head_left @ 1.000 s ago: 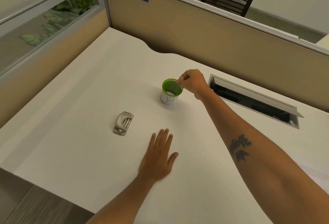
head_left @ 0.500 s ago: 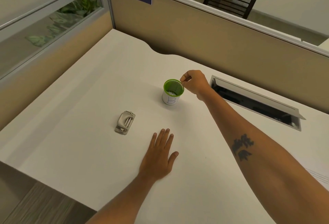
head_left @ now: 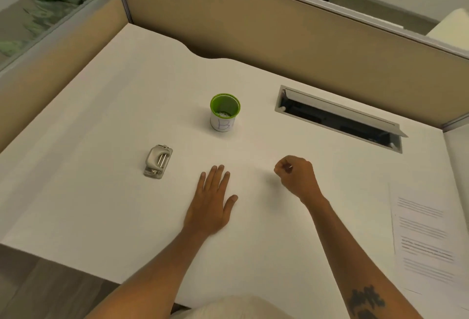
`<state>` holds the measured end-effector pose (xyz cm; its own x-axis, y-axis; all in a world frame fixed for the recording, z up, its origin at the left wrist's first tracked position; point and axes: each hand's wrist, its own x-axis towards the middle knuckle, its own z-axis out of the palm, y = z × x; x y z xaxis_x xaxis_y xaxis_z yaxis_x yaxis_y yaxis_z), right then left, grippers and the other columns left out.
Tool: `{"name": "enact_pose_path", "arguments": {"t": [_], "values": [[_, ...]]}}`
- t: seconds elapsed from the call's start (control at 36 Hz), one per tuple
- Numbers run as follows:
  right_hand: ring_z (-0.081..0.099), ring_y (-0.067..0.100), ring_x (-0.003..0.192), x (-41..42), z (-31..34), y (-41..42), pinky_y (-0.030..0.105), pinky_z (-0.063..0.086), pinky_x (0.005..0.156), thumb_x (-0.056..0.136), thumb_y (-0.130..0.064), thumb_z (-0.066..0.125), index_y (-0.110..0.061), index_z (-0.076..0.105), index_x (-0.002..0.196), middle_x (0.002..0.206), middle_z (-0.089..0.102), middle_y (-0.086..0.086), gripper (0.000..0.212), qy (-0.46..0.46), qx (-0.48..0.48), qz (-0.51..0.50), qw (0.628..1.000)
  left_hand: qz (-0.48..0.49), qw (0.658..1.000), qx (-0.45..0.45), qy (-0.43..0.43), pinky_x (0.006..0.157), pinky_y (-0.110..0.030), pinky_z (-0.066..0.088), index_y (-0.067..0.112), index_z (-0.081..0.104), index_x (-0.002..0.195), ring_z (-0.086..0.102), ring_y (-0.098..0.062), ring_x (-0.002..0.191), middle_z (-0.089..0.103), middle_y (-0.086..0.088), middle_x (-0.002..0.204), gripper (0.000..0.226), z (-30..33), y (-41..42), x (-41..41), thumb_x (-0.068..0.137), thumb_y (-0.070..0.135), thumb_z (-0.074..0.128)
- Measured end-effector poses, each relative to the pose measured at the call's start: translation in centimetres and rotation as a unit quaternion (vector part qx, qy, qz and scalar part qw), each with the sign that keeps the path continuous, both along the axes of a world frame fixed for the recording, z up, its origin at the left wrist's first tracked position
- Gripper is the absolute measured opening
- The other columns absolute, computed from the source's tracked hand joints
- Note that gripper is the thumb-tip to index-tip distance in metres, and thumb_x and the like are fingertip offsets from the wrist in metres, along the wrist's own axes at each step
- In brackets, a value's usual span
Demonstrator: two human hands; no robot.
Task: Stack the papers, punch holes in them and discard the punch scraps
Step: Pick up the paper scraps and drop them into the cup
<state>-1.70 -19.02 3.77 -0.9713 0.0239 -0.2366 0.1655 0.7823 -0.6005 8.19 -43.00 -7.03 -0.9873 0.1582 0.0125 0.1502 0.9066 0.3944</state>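
Note:
A small cup with a green rim and a white label stands upright mid-desk, with pale scraps at its bottom. A grey hole punch lies to its lower left. Printed papers lie stacked at the desk's right edge. My left hand rests flat on the desk, fingers apart, holding nothing. My right hand hovers low over the desk, right of the left hand, fingers curled and thumb pinched to the fingertips; I cannot see anything between them.
The white desk is fenced by tan partition walls at the back and left. An open cable slot with a raised flap sits at the back right. The desk's front edge drops off at lower left.
My right hand has drawn back from above the cup's rim toward me and now sits low over the desk. The left hand has stayed flat. The camera has tilted down.

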Motion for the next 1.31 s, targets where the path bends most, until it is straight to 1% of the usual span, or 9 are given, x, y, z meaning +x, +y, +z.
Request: {"name": "enact_pose_path", "arguments": {"t": [0.11, 0.31, 0.42, 0.64, 0.86, 0.97, 1.11, 1.25, 1.31], "values": [[0.068, 0.018, 0.076, 4.4, -2.7, 2.3, 0.032, 0.056, 0.073, 0.089, -0.006, 0.070, -0.015, 0.073, 0.080, 0.081, 0.073, -0.004, 0.013, -0.012, 0.038, -0.007, 0.999, -0.001, 1.000, -0.007, 0.004, 0.133, -0.055, 0.018, 0.012, 0.033, 0.165, 0.014, -0.028, 0.166, 0.021, -0.010, 0.177, 0.068, -0.1, 0.0, 0.1, 0.108, 0.050, 0.035], [0.065, 0.018, 0.079, 7.2, -4.8, 2.4, 0.027, 0.048, 0.069, 0.089, -0.007, 0.069, -0.014, 0.075, 0.084, 0.089, 0.069, -0.003, 0.011, -0.013, 0.047, 0.001, 0.999, 0.000, 1.000, -0.007, 0.000, 0.133, -0.055, 0.016, 0.012, 0.033, 0.164, 0.014, -0.028, 0.166, 0.021, -0.010, 0.177, 0.068, -0.2, 0.0, 0.1, 0.108, 0.050, 0.031], [0.062, 0.015, 0.076, 7.3, -4.9, 1.9, 0.019, 0.039, 0.063, 0.089, -0.012, 0.072, -0.014, 0.074, 0.083, 0.089, 0.067, -0.004, 0.007, -0.013, 0.053, -0.001, 0.998, 0.003, 1.000, -0.007, 0.002, 0.134, -0.054, 0.015, 0.012, 0.033, 0.164, 0.014, -0.028, 0.166, 0.021, -0.009, 0.177, 0.067, 0.1, 0.1, 0.1, 0.108, 0.049, 0.033], [0.065, 0.027, 0.086, 7.4, -4.9, 1.3, 0.036, 0.053, 0.071, 0.094, -0.004, 0.061, -0.007, 0.074, 0.087, 0.095, 0.070, 0.003, 0.015, 0.009, 0.122, 0.025, 0.992, 0.005, 1.000, -0.005, 0.005, 0.134, -0.054, 0.014, 0.012, 0.034, 0.164, 0.014, -0.027, 0.166, 0.021, -0.009, 0.177, 0.066, 0.4, 0.2, 0.2, 0.107, 0.047, 0.035], [0.057, 0.029, 0.092, 8.0, -5.0, 0.1, 0.033, 0.041, 0.061, 0.088, 0.006, 0.049, -0.003, 0.065, 0.094, 0.101, 0.063, 0.008, 0.020, 0.004, 0.201, 0.067, 0.977, 0.005, 1.000, -0.008, 0.009, 0.134, -0.054, 0.015, 0.013, 0.033, 0.164, 0.014, -0.027, 0.166, 0.021, -0.009, 0.177, 0.066, 0.2, 0.2, 0.2, 0.108, 0.047, 0.036], [0.055, 0.028, 0.100, 8.3, -5.2, -0.5, 0.032, 0.036, 0.062, 0.081, 0.010, 0.050, -0.005, 0.060, 0.106, 0.109, 0.058, 0.008, 0.031, -0.019, 0.228, 0.075, 0.971, 0.005, 1.000, -0.009, 0.007, 0.134, -0.054, 0.015, 0.013, 0.032, 0.164, 0.012, -0.026, 0.166, 0.020, -0.008, 0.177, 0.066, 0.1, 0.1, 0.1, 0.108, 0.048, 0.035], [0.053, 0.029, 0.101, 8.5, -5.6, -0.5, 0.032, 0.033, 0.066, 0.079, 0.015, 0.045, -0.004, 0.057, 0.109, 0.111, 0.057, 0.011, 0.038, -0.013, 0.265, 0.099, 0.959, 0.004, 1.000, -0.009, 0.006, 0.134, -0.054, 0.015, 0.013, 0.033, 0.164, 0.012, -0.026, 0.166, 0.020, -0.009, 0.177, 0.067, 0.1, 0.1, 0.1, 0.108, 0.048, 0.035], [0.051, 0.030, 0.097, 8.3, -5.7, 0.0, 0.033, 0.030, 0.072, 0.081, 0.013, 0.043, -0.005, 0.057, 0.109, 0.111, 0.056, 0.010, 0.036, 0.000, 0.267, 0.121, 0.956, 0.002, 1.000, -0.014, 0.005, 0.134, -0.054, 0.016, 0.013, 0.032, 0.165, 0.012, -0.026, 0.166, 0.020, -0.009, 0.177, 0.067, 0.2, 0.1, 0.1, 0.108, 0.049, 0.033], [0.049, 0.029, 0.094, 7.6, -5.6, 0.5, 0.036, 0.036, 0.073, 0.083, 0.012, 0.043, -0.005, 0.057, 0.104, 0.109, 0.057, 0.010, 0.031, -0.022, 0.222, 0.096, 0.970, 0.002, 1.000, -0.016, 0.005, 0.134, -0.054, 0.015, 0.013, 0.031, 0.165, 0.011, -0.026, 0.166, 0.019, -0.008, 0.178, 0.067, 0.2, 0.1, 0.1, 0.108, 0.050, 0.032]]}}
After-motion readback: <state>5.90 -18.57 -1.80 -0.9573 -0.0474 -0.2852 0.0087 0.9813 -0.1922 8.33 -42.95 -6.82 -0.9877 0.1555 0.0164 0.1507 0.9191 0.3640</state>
